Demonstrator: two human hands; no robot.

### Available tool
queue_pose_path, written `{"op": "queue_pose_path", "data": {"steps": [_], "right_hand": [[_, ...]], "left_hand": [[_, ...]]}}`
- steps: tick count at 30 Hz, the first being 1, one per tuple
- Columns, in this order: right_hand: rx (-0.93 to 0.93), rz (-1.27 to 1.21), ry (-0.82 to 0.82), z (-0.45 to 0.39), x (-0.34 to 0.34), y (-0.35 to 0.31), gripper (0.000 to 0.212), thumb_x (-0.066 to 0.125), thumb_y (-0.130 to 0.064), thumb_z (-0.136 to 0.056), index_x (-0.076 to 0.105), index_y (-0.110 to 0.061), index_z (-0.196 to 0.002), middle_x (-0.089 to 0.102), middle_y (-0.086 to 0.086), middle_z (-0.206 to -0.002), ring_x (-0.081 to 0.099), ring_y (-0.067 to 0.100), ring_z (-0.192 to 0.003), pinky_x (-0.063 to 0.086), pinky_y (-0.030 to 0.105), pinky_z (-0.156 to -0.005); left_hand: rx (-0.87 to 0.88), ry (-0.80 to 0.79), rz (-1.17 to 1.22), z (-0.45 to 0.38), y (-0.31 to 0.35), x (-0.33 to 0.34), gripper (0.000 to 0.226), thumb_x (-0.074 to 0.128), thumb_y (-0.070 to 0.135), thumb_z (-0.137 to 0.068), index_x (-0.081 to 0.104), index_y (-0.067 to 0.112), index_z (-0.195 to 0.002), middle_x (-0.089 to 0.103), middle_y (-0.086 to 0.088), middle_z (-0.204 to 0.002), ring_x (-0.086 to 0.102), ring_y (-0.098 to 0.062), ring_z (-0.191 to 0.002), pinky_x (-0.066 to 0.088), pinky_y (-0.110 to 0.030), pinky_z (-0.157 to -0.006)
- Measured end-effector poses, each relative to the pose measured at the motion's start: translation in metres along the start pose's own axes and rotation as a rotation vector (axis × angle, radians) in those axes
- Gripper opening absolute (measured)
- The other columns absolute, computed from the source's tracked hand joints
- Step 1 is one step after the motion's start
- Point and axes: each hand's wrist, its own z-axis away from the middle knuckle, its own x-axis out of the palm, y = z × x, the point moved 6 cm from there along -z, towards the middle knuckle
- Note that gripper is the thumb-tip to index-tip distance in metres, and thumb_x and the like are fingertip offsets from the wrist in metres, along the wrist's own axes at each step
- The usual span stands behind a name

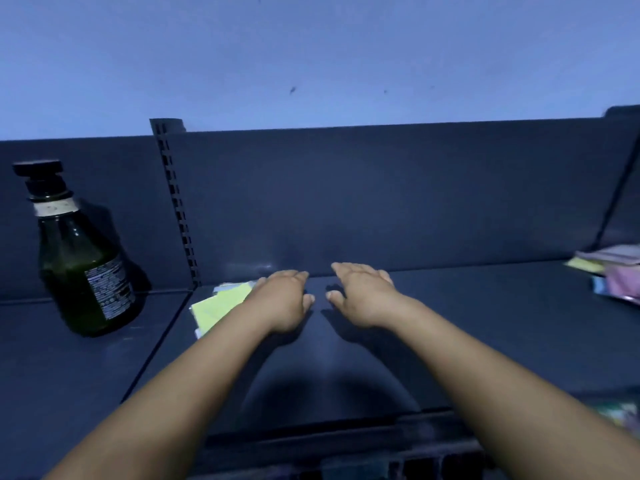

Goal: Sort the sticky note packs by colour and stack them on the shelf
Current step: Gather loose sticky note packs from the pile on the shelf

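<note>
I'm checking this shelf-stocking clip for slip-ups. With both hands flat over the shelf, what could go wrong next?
1. The left hand lies partly over the yellow-green packs, which look fanned out; a careless sweep could scatter them further.
2. The mixed pile sits at the far right edge of view, so the right hand faces a long reach.
3. The dark bottle stands nearby and could be knocked.

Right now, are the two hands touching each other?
Apart. The head view shows a dark strip of shelf between the left hand and the right hand, thumbs close but not meeting.
</note>
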Motion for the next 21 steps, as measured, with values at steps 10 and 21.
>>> {"op": "queue_pose_path", "data": {"steps": [10, 21], "right_hand": [[0.229, 0.008, 0.036, 0.076, -0.028, 0.138, 0.063, 0.034, -0.041, -0.101, 0.012, -0.014, -0.153, 0.016, 0.001, -0.16, 0.008, 0.019, -0.148, 0.006, 0.041, -0.119], [0.337, 0.026, 0.053, 0.145, -0.054, 0.296, 0.064, 0.037, -0.042, -0.1, 0.013, -0.016, -0.153, 0.016, 0.0, -0.16, 0.008, 0.019, -0.148, 0.005, 0.043, -0.119]], "left_hand": [[0.25, 0.009, 0.012, -0.02, 0.152, 0.005, 0.062, 0.034, 0.042, -0.1, 0.017, 0.013, -0.152, 0.021, -0.001, -0.159, 0.019, -0.018, -0.146, 0.018, -0.036, -0.116], [0.367, 0.005, 0.051, -0.041, 0.33, 0.031, 0.063, 0.035, 0.046, -0.099, 0.019, 0.015, -0.152, 0.023, -0.001, -0.158, 0.019, -0.016, -0.146, 0.016, -0.033, -0.116]]}}
